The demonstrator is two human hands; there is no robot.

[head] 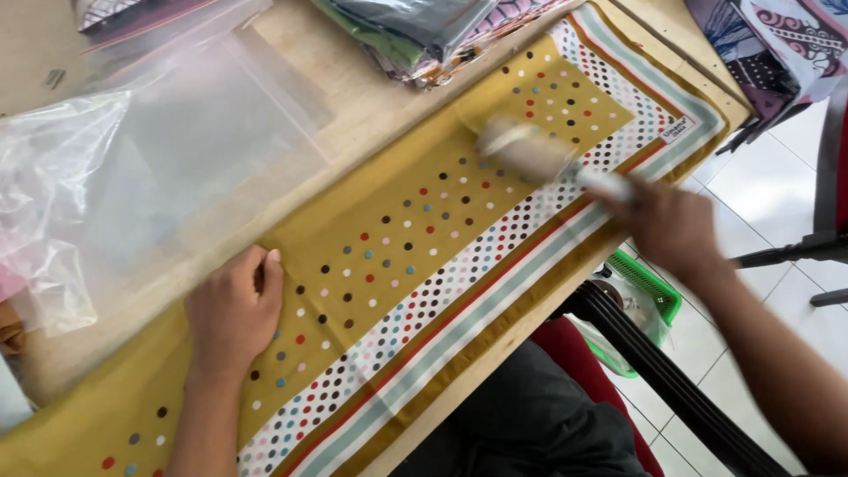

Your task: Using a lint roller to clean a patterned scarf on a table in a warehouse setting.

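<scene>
left hand loosely curled, pressing mustard dotted scarf, right hand gripping blurred lint roller on cloth

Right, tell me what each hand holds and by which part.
The right hand grips a blurred white lint roller by its handle. The left hand holds nothing, pressing flat on the mustard polka-dot scarf.

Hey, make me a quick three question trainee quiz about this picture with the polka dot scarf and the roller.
1. True or false: the left hand lies flat on the mustard dotted scarf.
2. What does the right hand hold?
3. Where are the clear plastic bags: A on the floor, B on the table beside the scarf?

Key: 1 true. 2 a lint roller, blurred, on the scarf. 3 B.
</scene>
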